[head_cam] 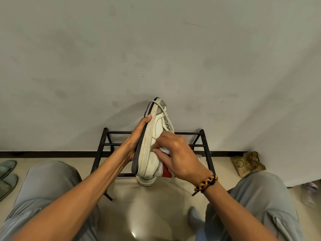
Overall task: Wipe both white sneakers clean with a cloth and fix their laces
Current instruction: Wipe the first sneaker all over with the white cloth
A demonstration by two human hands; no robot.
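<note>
A white sneaker (152, 136) with a dark sole and a red heel patch is held up on its side, toe pointing away toward the wall. My left hand (137, 136) grips it from the sole side, fingers along the dark sole. My right hand (175, 153) pinches a small white cloth (164, 150) and presses it against the sneaker's side near the midsole. A loose lace (163, 110) loops over the toe. Below the held shoe, part of a second white sneaker (145, 180) shows on the rack's lower level.
A black metal shoe rack (102, 145) stands against the grey wall. Green slippers (7, 173) lie on the floor at the left. A crumpled brown paper bag (246, 162) sits at the right by the wall. My knees in grey trousers flank the rack.
</note>
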